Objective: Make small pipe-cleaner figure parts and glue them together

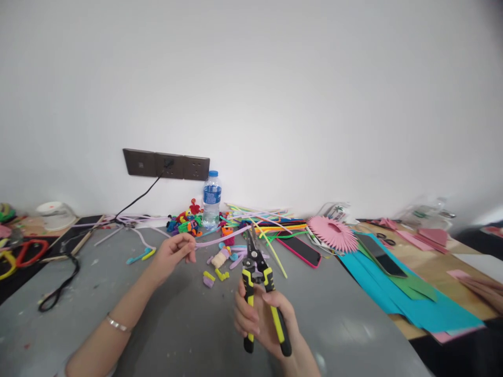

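Note:
My left hand (175, 256) pinches one end of a lilac pipe cleaner (222, 239), which stretches right to the jaws of the pliers. In my right hand (261, 319) are black and yellow pliers (277, 322), their handles spread and jaws pointing up and away. Between my hands, a small cream and lilac pipe-cleaner figure (220, 257) lies on the grey table (188, 324). Short yellow pieces (222, 274) and a lilac piece (208, 282) lie just in front of it.
Behind stand a water bottle (212, 199) and colourful pipe-cleaner figures (186, 222). Rightward are a pink-edged phone (299, 250), a pink paper fan (332, 234) and blue paper (424, 309). At left lie a black cord (58, 296) and red-handled scissors (32, 253). Another person's hand (485, 293) shows far right.

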The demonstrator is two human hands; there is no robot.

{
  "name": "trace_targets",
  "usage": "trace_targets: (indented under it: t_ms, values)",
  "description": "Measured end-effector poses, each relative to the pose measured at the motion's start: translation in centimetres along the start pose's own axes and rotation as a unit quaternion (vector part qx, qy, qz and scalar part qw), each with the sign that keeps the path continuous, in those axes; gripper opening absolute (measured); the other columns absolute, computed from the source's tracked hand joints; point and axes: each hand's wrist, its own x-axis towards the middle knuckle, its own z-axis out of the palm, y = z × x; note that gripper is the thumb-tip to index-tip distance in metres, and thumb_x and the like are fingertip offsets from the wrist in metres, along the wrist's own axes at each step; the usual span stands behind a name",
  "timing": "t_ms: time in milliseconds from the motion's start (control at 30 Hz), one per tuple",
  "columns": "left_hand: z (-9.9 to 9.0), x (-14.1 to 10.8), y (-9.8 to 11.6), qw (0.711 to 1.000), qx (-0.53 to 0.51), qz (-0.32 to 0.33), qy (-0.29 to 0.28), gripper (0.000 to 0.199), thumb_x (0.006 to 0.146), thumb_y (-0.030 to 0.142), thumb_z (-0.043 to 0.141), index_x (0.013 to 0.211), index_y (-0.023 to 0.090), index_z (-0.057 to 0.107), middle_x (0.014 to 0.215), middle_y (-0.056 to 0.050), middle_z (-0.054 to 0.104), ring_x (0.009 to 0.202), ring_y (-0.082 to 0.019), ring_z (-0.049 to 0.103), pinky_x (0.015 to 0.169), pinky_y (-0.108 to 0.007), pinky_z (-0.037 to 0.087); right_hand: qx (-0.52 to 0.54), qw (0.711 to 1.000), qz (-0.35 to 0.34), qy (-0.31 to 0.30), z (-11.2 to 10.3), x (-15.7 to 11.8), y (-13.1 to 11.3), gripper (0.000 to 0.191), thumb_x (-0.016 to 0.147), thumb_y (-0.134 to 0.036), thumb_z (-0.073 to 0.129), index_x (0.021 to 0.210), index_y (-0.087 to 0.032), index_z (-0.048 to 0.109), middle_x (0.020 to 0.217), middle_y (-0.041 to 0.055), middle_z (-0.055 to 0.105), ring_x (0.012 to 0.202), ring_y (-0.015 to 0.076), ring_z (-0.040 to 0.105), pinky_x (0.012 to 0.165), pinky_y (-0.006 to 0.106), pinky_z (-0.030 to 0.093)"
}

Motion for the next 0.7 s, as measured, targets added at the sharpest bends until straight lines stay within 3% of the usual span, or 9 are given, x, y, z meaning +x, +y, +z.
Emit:
trace_targets:
  t_ms: [133,367,533,600,700]
  values:
    - [-0.4,0.1,-0.5,1.000,-0.011,-0.005,0.016,0.033,0.078,0.049,0.070,0.080,0.018,0.063,0.056,0.000,0.064,0.052,-0.011,0.053,0.053,-0.021,0.040,-0.006,1.000,-0.001,0.007,-0.3,-0.4,0.4,0.023,0.074,-0.033,0.060,0.089,-0.017,0.055,0.056,-0.0083,0.036,0.042,0.0058,0.024,0.049,0.023,0.028]
    - [-0.5,0.2,-0.9,1.000,0.002,-0.001,0.018,0.032,0.079,0.048,0.070,0.079,0.017,0.063,0.057,0.000,0.064,0.053,-0.011,0.053,0.053,-0.020,0.040,-0.031,0.999,-0.004,0.023,-0.4,-1.0,1.1,0.024,0.076,-0.034,0.065,0.090,-0.018,0.055,0.055,-0.0092,0.038,0.038,0.0040,0.025,0.047,0.021,0.028]
    - [-0.6,0.3,-0.4,0.998,-0.019,0.002,0.061,0.035,0.076,0.050,0.072,0.077,0.017,0.061,0.055,0.001,0.064,0.052,-0.011,0.054,0.053,-0.020,0.042,-0.033,0.994,-0.062,0.080,-0.1,-1.8,-0.1,0.019,0.082,-0.034,0.062,0.089,-0.018,0.056,0.052,-0.0106,0.031,0.036,0.0035,0.018,0.044,0.021,0.026]
    - [-1.0,0.5,-0.5,0.995,-0.031,-0.002,0.094,0.035,0.074,0.050,0.073,0.077,0.017,0.061,0.055,0.001,0.064,0.051,-0.010,0.054,0.052,-0.020,0.042,-0.056,0.988,-0.075,0.125,-0.8,-2.7,-1.3,0.023,0.080,-0.038,0.064,0.090,-0.018,0.058,0.053,-0.0086,0.036,0.039,0.0048,0.025,0.047,0.023,0.031]
    - [-1.8,0.8,-1.0,0.988,-0.029,-0.036,0.148,0.038,0.070,0.051,0.074,0.076,0.016,0.061,0.058,0.000,0.066,0.049,-0.010,0.054,0.050,-0.020,0.043,-0.153,0.955,-0.089,0.238,-3.4,-4.9,-3.7,0.043,0.065,-0.046,0.075,0.095,-0.019,0.061,0.066,-0.0004,0.053,0.056,0.0138,0.050,0.058,0.029,0.044]
